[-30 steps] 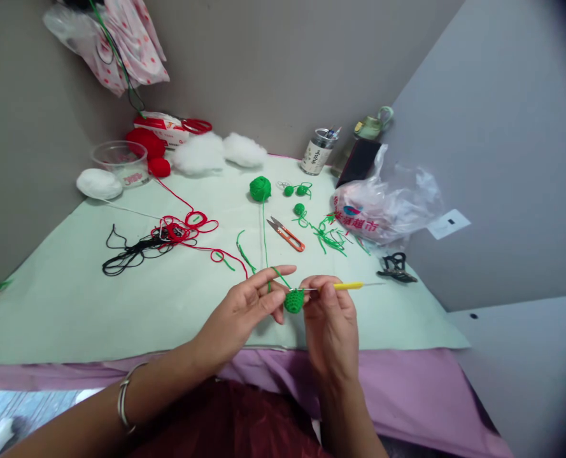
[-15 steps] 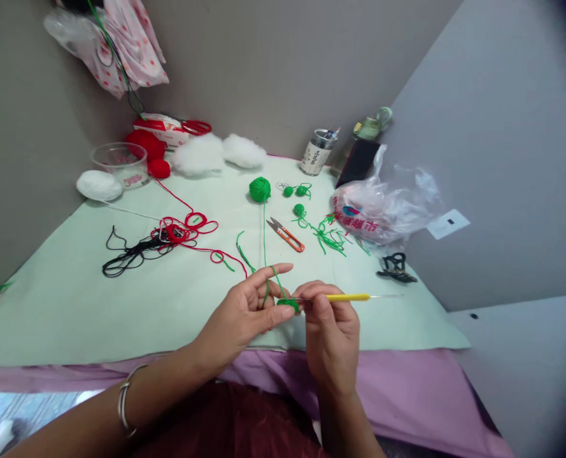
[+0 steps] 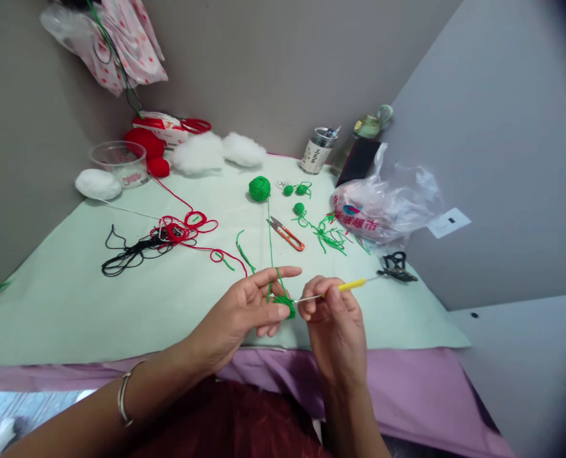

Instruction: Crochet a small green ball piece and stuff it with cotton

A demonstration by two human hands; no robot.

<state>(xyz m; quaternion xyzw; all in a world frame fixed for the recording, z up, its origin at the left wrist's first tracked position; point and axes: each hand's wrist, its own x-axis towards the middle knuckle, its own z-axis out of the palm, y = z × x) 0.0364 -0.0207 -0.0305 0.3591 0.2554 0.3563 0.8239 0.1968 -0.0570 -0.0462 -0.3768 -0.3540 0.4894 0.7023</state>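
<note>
My left hand (image 3: pixel 249 305) pinches a small green crochet piece (image 3: pixel 286 305) over the near edge of the pale green mat (image 3: pixel 96 299). A green strand runs over its index finger up to the green yarn ball (image 3: pixel 260 188). My right hand (image 3: pixel 333 318) grips a yellow-handled crochet hook (image 3: pixel 344 287), whose metal tip pokes into the crochet piece. The handle points up to the right.
Orange thread snips (image 3: pixel 286 233) lie beyond my hands. Red yarn (image 3: pixel 187 226) and black cord (image 3: pixel 130 251) tangle at the left. Green yarn bits (image 3: pixel 328 236), a plastic bag (image 3: pixel 385 207), a black clip (image 3: pixel 396 267), a jar (image 3: pixel 317 151), white stuffing (image 3: pixel 216 151) and a clear bowl (image 3: pixel 119 160) lie around the mat.
The hook's handle has tilted upward to the right. The crochet piece has turned and dropped a little in my left fingers. Both hands stay close together.
</note>
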